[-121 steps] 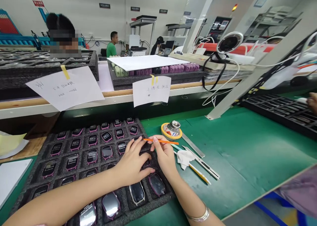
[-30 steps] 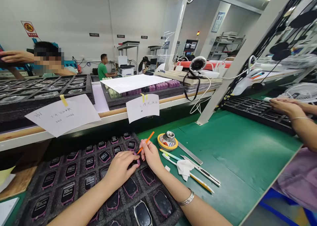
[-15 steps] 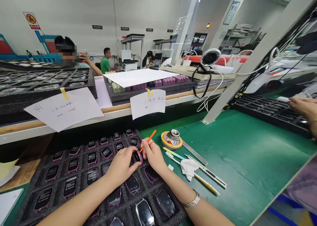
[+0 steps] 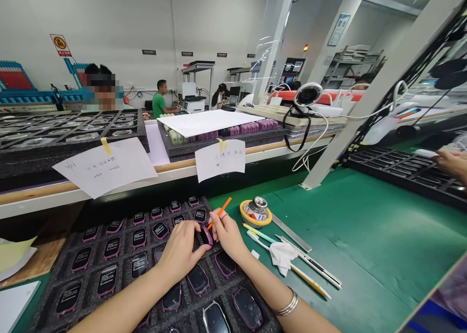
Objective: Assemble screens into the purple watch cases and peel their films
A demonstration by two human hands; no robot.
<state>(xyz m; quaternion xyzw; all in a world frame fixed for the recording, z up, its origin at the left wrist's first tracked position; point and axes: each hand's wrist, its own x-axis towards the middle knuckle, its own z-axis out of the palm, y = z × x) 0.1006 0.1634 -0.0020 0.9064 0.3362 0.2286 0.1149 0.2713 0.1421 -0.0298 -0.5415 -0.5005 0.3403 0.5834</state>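
Note:
My left hand [image 4: 184, 248] is closed round a small purple smartwatch [image 4: 206, 236], gripping it by the edges and tilting it above the tray. An orange stick [image 4: 224, 207] is pinched in my right hand [image 4: 228, 236], its lower end at the side of the watch. The exact contact point is hidden by my fingers. Beneath both hands lies a black foam tray [image 4: 95, 270] with rows of smartwatches in its pockets. Many of their screens show white text; nearer ones, such as the dark-screened watch [image 4: 247, 307], are blank.
Right of the tray lie a yellow-rimmed dish with a metal-topped bottle [image 4: 260, 205], a steel ruler [image 4: 292, 232], tweezers [image 4: 314, 263], a toothbrush and a white cloth [image 4: 282, 255]. A shelf edge [image 4: 175, 167] with paper notes runs ahead. Another person's hand [image 4: 452, 165] is at the far right.
The view has shifted slightly, so the scene sits lower. My hands still hold the watch and the orange stick, with the watch turned a little. The person opposite has lowered a raised hand.

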